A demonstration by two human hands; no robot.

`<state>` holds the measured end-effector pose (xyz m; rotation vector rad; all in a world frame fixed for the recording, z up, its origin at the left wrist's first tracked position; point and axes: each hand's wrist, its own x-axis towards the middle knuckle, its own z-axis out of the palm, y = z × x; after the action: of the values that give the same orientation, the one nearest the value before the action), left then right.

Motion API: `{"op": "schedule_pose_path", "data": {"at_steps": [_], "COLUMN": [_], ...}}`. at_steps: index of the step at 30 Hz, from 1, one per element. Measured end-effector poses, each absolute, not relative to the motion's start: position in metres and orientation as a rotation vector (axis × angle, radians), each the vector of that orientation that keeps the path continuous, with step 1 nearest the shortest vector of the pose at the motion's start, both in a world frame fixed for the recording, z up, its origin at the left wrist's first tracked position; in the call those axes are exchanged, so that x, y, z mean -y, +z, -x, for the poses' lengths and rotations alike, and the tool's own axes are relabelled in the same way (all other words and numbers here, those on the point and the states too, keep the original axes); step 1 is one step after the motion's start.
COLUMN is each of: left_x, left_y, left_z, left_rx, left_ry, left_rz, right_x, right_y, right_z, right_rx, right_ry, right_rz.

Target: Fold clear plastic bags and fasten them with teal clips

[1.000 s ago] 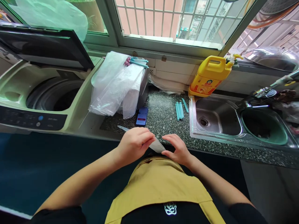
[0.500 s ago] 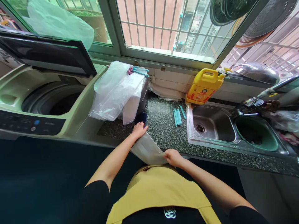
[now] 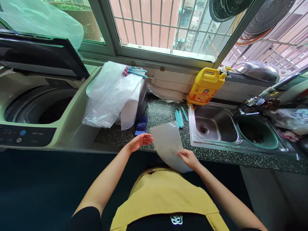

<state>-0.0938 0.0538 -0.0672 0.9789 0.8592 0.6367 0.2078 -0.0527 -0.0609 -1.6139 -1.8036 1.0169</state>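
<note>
A flat translucent plastic bag (image 3: 168, 144) lies half on the speckled countertop (image 3: 163, 115), half over its front edge. My right hand (image 3: 190, 158) pinches the bag's near right edge. My left hand (image 3: 141, 141) hovers open, fingers stretched, just left of the bag and below a blue phone (image 3: 141, 125). Several teal sticks (image 3: 179, 118) lie beyond the bag, near the sink.
A heap of plastic bags (image 3: 113, 93) covers a box at the counter's left. A washing machine (image 3: 38, 106) with raised lid stands further left. A yellow jug (image 3: 204, 85), a steel sink (image 3: 214, 128) and a green basin (image 3: 257, 133) are on the right.
The bag has gone from stretched between both hands to spread flat on the counter. My left hand let go of its far end and drew back open.
</note>
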Motion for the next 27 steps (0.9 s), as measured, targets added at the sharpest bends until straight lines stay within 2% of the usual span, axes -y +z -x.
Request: {"op": "schedule_pose_path", "data": {"at_steps": [7, 14, 21, 27], "left_x": [-0.054, -0.086, -0.103, -0.083], "left_y": [-0.086, -0.094, -0.095, -0.090], "left_z": [0.058, 0.088, 0.101, 0.083], "left_rx": [-1.278, -1.778, -1.763, -1.497], "left_ry": [0.691, 0.687, 0.663, 0.793], "left_rz": [-1.166, -1.416, -1.458, -1.258], "right_x": [0.049, 0.059, 0.069, 0.075], "right_y": [-0.070, -0.071, -0.067, -0.059], "right_z": [-0.201, -0.206, -0.205, -0.208], "right_rx": [1.780, 1.769, 1.761, 1.750], "right_ry": [1.063, 1.076, 1.091, 1.063], "right_rz": [1.607, 1.628, 1.644, 1.627]}}
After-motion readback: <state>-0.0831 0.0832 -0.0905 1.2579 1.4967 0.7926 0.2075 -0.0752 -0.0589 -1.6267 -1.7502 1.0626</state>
